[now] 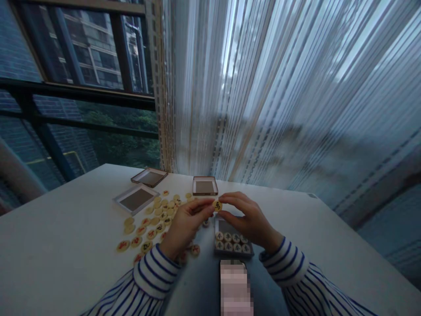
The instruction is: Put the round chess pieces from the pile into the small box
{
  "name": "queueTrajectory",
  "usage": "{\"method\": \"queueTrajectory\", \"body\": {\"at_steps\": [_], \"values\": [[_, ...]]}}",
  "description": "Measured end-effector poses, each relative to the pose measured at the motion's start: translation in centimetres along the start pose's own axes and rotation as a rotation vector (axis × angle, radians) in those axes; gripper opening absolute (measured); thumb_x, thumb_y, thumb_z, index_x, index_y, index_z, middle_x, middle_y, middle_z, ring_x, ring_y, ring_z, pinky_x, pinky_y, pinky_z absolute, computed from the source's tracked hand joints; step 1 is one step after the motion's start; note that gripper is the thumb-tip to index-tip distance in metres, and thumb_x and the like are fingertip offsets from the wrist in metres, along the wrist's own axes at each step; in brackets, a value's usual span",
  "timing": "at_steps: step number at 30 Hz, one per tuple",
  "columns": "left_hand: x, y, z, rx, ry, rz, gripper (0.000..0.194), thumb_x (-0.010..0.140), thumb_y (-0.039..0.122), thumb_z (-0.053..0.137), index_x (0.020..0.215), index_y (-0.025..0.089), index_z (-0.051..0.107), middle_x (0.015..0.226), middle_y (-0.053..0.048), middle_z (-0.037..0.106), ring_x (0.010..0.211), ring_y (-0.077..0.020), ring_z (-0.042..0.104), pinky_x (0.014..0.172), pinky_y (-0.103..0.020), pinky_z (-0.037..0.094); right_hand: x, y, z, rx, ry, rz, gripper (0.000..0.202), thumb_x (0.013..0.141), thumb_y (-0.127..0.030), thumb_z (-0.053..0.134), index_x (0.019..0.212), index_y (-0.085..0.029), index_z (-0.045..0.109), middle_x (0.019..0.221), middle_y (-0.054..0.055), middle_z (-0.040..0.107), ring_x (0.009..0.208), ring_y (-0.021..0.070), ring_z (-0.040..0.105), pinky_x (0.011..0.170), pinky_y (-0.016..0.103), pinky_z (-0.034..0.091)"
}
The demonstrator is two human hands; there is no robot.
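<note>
Grip closed, left hand (185,223) and right hand (254,218) pinch one disc (217,205) near eight visible boxed pieces (228,247).

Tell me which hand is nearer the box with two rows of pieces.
Right. The right hand appears above the right side of the box; the left hand is off to the box's left, by the loose pieces.

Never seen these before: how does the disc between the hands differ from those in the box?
The held disc looks yellowish; the boxed discs look whiter. The held disc is raised between the left hand and right hand; the boxed discs sit in rows. Both are round with dark characters.
</note>
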State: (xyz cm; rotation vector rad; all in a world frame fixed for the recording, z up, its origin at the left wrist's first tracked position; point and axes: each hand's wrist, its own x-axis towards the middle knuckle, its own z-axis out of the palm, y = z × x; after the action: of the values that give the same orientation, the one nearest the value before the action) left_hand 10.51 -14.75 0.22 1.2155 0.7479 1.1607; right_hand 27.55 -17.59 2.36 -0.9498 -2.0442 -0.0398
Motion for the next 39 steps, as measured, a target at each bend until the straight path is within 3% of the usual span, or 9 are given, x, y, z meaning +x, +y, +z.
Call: {"method": "queueTrajectory", "body": {"at_steps": [6, 13, 21, 24, 27, 31, 39], "values": [[0.5, -1.8, 2.1, -0.057, -0.060, -0.050, 0.029, 0.057, 0.031, 0.076, 0.081, 0.015, 0.071, 0.069, -0.003, 0.070, 0.066, -0.0141, 0.061, 0.063, -0.025, 0.047, -2.6, 1.2, -0.6, -0.065, 0.030, 0.075, 0.019, 0.080, -0.027, 0.060, 0.098, -0.020, 0.060, 0.092, 0.007, 0.066, 0.089, 0.0183, 0.060, 0.079, 0.035, 0.049], [0.5, -4.5, 2.2, -0.069, -0.066, -0.086, 0.029, 0.056, 0.032, 0.077, 0.079, 0.015, 0.071, 0.064, -0.002, 0.069, 0.063, -0.0148, 0.060, 0.064, -0.027, 0.048, -4.8, 2.2, 0.5, -0.116, 0.016, 0.090, 0.023, 0.080, -0.026, 0.060, 0.102, -0.020, 0.059, 0.093, 0.009, 0.066, 0.086, 0.0197, 0.061, 0.074, 0.036, 0.051], [0.3, -4.4, 2.3, 0.028, -0.154, -0.115, 0.027, 0.062, 0.034, 0.071, 0.081, 0.015, 0.072, 0.071, -0.005, 0.071, 0.069, -0.0165, 0.062, 0.066, -0.028, 0.049, -5.9, 2.3, 0.3, -0.130, -0.011, 0.119, 0.020, 0.081, -0.026, 0.058, 0.100, -0.019, 0.058, 0.088, 0.008, 0.066, 0.081, 0.0186, 0.061, 0.071, 0.035, 0.050], [0.2, -4.6, 2.0, 0.111, -0.111, -0.078, 0.028, 0.065, 0.036, 0.067, 0.082, 0.014, 0.070, 0.074, -0.006, 0.072, 0.067, -0.0165, 0.062, 0.064, -0.028, 0.049, -6.7, 3.2, -0.1, -0.149, 0.008, 0.199, 0.020, 0.080, -0.026, 0.059, 0.098, -0.018, 0.058, 0.088, 0.008, 0.066, 0.084, 0.0200, 0.061, 0.074, 0.038, 0.050], [0.3, -5.3, 1.5, 0.208, -0.028, -0.038, 0.028, 0.067, 0.036, 0.064, 0.083, 0.013, 0.069, 0.074, -0.006, 0.071, 0.065, -0.0159, 0.062, 0.063, -0.028, 0.049, -7.8, 4.5, -0.5, -0.087, 0.027, 0.343, 0.019, 0.080, -0.029, 0.059, 0.096, -0.020, 0.060, 0.105, 0.011, 0.063, 0.101, 0.0216, 0.058, 0.088, 0.042, 0.046], [0.5, -6.0, 0.9, 0.319, 0.001, 0.018, 0.027, 0.070, 0.036, 0.060, 0.082, 0.014, 0.068, 0.071, -0.005, 0.070, 0.062, -0.0161, 0.062, 0.061, -0.028, 0.049, -9.4, 6.1, -0.8, -0.004, -0.070, 0.535, 0.021, 0.077, -0.035, 0.061, 0.091, -0.020, 0.063, 0.121, 0.012, 0.054, 0.114, 0.0231, 0.051, 0.097, 0.045, 0.040], [0.0, -5.3, 1.2, 0.439, -0.021, 0.057, 0.025, 0.072, 0.036, 0.054, 0.072, 0.015, 0.067, 0.066, -0.004, 0.067, 0.059, -0.0147, 0.059, 0.057, -0.026, 0.048, -11.2, 7.5, -0.6, -0.001, -0.188, 0.635, 0.023, 0.075, -0.034, 0.062, 0.092, -0.020, 0.064, 0.126, 0.013, 0.049, 0.119, 0.0241, 0.046, 0.101, 0.047, 0.034]]}}
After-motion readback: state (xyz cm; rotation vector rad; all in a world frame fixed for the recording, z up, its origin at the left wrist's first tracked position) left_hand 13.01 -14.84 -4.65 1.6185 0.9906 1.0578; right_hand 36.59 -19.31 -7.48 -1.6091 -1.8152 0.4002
